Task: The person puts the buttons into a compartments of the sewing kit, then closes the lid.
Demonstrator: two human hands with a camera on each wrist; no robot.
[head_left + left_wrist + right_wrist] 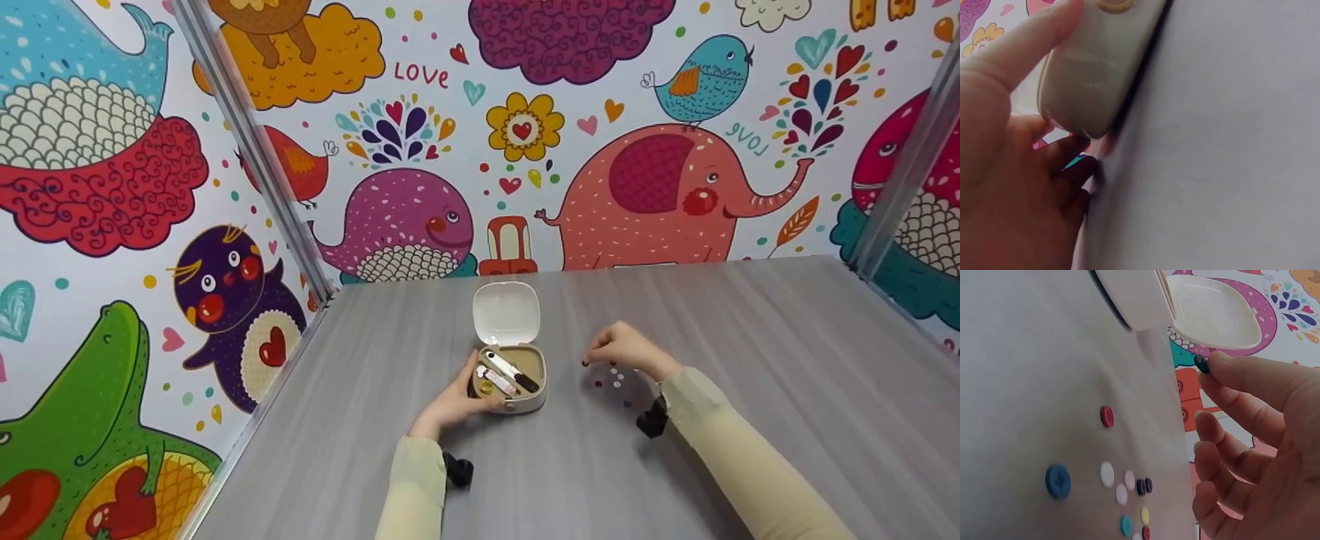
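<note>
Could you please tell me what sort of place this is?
Probably a booth for small handwork: cartoon walls with metal posts border a grey table, where loose buttons lie near an open box.

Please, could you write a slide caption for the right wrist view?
The right hand pinches a dark button; other buttons lie scattered on the grey table beside an open box.

Btns (pixel 1122 494) on tbl (pixel 570 472), R of box (pixel 526 406).

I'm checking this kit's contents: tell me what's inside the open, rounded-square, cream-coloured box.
The box holds a slender white-and-black tool, a narrow pale item and a small round yellow item. Whatever lies beneath them is covered.
</note>
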